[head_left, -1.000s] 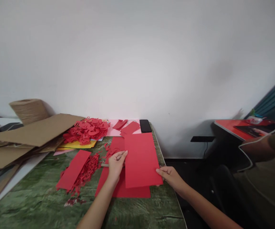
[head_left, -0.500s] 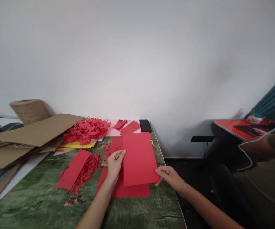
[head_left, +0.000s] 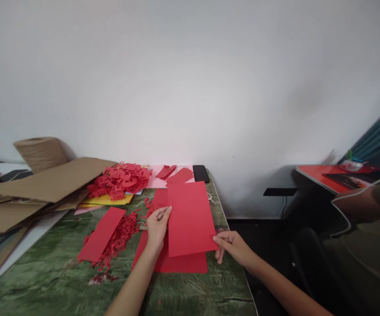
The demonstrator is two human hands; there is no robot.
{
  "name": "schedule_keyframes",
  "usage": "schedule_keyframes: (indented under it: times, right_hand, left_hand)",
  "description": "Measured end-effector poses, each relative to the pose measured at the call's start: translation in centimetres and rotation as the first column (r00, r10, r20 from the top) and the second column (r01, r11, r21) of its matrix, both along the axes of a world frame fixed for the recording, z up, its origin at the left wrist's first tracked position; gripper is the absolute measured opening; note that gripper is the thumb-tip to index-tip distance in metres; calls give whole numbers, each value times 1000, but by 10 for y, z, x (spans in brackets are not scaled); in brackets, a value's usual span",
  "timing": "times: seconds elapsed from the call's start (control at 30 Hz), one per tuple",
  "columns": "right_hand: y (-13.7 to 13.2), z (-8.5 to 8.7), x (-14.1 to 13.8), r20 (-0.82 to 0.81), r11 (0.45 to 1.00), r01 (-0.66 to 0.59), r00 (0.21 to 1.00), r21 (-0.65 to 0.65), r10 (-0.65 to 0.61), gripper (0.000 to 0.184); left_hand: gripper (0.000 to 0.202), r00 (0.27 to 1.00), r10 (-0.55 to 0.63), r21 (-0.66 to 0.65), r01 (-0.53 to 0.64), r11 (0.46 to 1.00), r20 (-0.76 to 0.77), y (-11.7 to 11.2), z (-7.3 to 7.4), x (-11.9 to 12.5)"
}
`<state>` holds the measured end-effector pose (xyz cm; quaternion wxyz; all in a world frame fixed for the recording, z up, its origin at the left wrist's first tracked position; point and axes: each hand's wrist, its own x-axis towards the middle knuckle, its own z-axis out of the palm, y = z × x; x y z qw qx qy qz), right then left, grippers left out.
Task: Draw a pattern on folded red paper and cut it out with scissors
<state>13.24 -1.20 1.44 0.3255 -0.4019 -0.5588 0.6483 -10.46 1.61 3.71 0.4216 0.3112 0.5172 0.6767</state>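
My left hand (head_left: 157, 224) pinches the left edge of a red paper sheet (head_left: 190, 218), fingers closed on it. At the sheet's lower right corner my right hand (head_left: 231, 246) grips it too. The sheet is held just above another red sheet (head_left: 177, 263) lying flat on the green table (head_left: 55, 272). Left of my left hand lie a loose red rectangle (head_left: 102, 233) and red paper scraps (head_left: 120, 232).
A heap of red cut-outs (head_left: 120, 179) sits at the back, with cardboard sheets (head_left: 38, 186), a twine roll (head_left: 40, 151) and yellow paper (head_left: 107, 199) to the left. A black phone (head_left: 200, 174) lies by the wall. Another person (head_left: 367, 228) sits at right near a red desk (head_left: 324, 173).
The held red sheet has shifted slightly left and up between my hands. My right hand slid a little left along its lower corner.
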Motion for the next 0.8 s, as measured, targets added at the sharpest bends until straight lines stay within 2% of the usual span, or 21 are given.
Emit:
schedule_keyframes:
  times: [0.2,0.33,0.5,0.8]
  right_hand:
    - [0,-6,1,-3,1000,22,1000,0,-22,43]
    - [-2,-3,0,-3,1000,10,1000,6,-10,39]
    - [-4,-1,0,25,999,-39,999,-7,39,36]
    - [-5,-5,-3,35,1000,23,999,12,-24,36]
  left_hand:
    - [32,998,30,20,-29,999,-48,2,-5,-1]
    - [30,994,67,42,-63,997,-83,3,-6,-2]
    - [30,993,69,54,-64,997,-100,3,-3,-2]
    - [31,994,42,40,-38,998,-105,-2,4,0]
